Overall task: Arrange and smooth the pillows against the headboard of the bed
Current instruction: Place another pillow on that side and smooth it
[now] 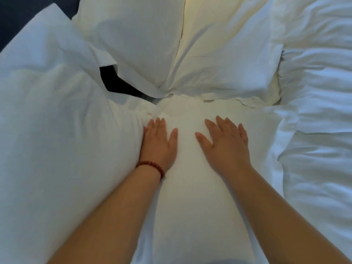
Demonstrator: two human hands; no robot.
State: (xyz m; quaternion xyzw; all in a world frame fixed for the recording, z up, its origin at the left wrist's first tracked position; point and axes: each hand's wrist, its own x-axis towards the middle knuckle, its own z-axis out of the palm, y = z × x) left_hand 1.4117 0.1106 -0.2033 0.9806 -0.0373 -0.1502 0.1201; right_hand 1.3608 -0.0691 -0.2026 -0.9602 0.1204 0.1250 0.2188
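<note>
White fabric under two flat palms: left hand (pixel 159 141) (red bead bracelet (pixel 152 165) at wrist) and right hand (pixel 226 143) press the centre pillow (pixel 190 197), fingers straight, gripping nothing. Uneven pressure may shove it crooked against the left pillow (pixel 57 121). Beyond, two far pillows (pixel 137 40) lie before the dark headboard (pixel 11 25); rumpled duvet (pixel 320 111) on the right.

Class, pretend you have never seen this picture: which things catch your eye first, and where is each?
The left hand and right hand lie flat, fingers straight, on the white pillow in the middle. A red bead bracelet on the left wrist is the only strong colour among all the white. A dark gap shows above and to the left of the hands.
</note>
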